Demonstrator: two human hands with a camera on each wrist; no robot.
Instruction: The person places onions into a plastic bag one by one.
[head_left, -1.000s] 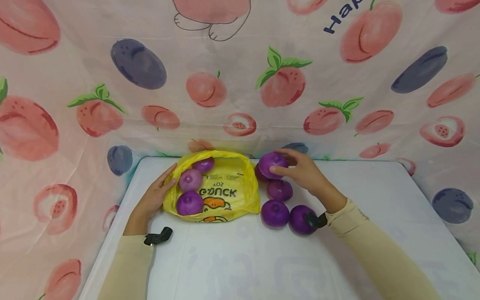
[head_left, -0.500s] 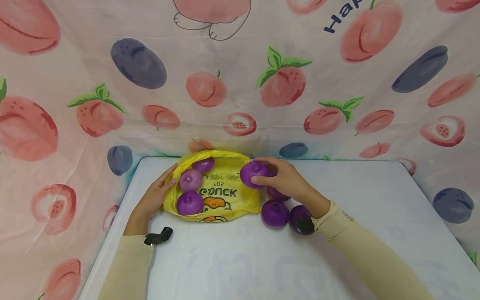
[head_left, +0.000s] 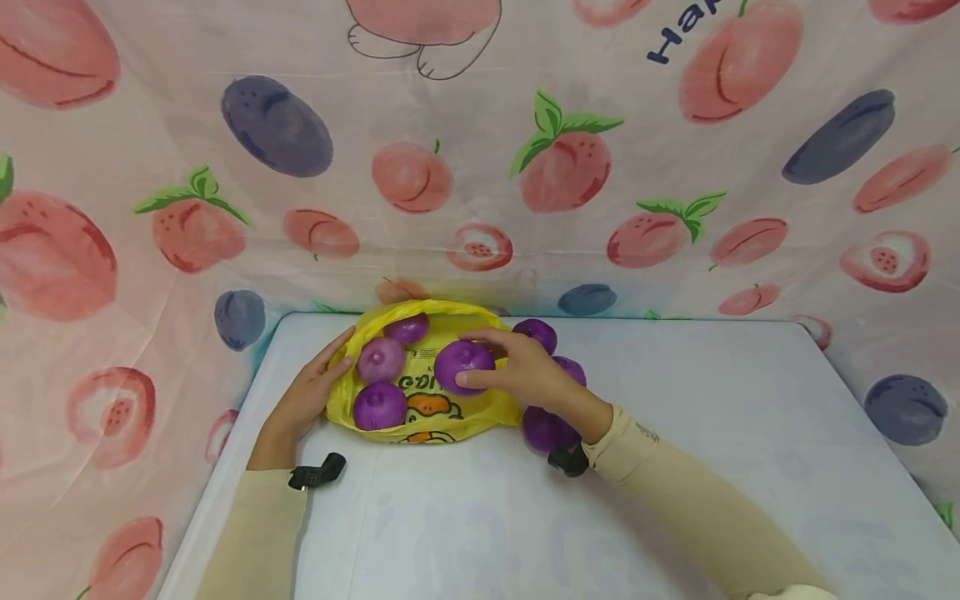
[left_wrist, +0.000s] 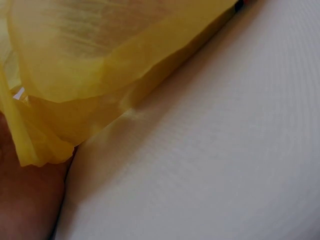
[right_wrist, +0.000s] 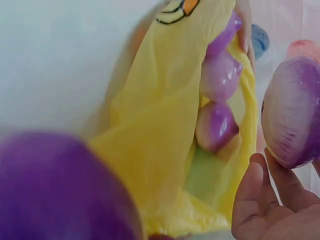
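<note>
In the head view, my right hand (head_left: pixel 525 371) grips a purple onion (head_left: pixel 463 367) between thumb and fingers, over the mouth of a yellow plastic bag (head_left: pixel 495 408). The right wrist view shows this onion (right_wrist: pixel 295 112) at the right, with fingertips at its underside. Three onions lie along the bag's left side, among them a paler one (head_left: pixel 381 360) in the middle. My left hand (head_left: pixel 303 404) rests against the bag's left side with its fingers extended. The left wrist view shows mostly yellow plastic (left_wrist: pixel 125 65) and part of that hand (left_wrist: pixel 30 195).
Right of the bag stand more onions: one at the back (head_left: pixel 536 335), one partly behind my right hand (head_left: pixel 572 369), and one in front (head_left: pixel 550 429). My right wrist and sleeve cover part of this group. A fruit-print cloth (head_left: pixel 480 167) hangs behind the white table (head_left: pixel 450 525).
My right hand has carried the onion leftward from above the group on the right to over the bag's mouth. An onion at the back has come into view. The left hand stays put.
</note>
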